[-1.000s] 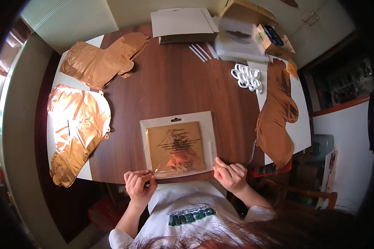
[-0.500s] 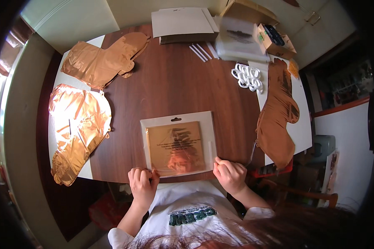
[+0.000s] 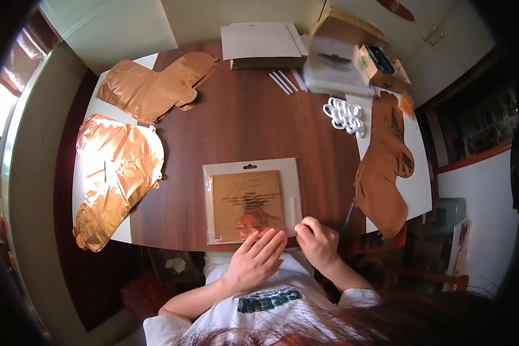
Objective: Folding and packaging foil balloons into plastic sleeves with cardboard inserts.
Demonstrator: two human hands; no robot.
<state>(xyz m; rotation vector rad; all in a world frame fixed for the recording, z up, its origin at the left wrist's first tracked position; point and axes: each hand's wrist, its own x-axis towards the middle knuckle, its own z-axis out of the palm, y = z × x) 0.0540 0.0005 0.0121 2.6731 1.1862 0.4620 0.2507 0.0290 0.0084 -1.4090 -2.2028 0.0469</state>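
Observation:
A clear plastic bag [image 3: 252, 167] with a white backing card lies near the table's front edge. Inside it are a folded copper-coloured foil sheet [image 3: 236, 210] and a thin white straw [image 3: 292, 209] along the right side. My left hand [image 3: 255, 260] is laid over the bag's lower edge, right of its middle, fingers stretched out and together. At the lower right corner my right hand [image 3: 319, 245] is closed, thumb and forefinger pinching the bag's edge. The fingertips hide part of that corner.
Flat copper foil balloons [image 3: 150, 86] lie in stacks at the left, with another stack [image 3: 383, 167] at the right. Toward the back are white cards [image 3: 262, 41], loose white straws [image 3: 279, 83], clear bags [image 3: 334, 72], coiled white ribbon [image 3: 346, 115] and a small box [image 3: 386, 72].
My left hand has let go of the bag's lower left corner and moved right, flattening over the lower edge. My right hand stays at the lower right corner.

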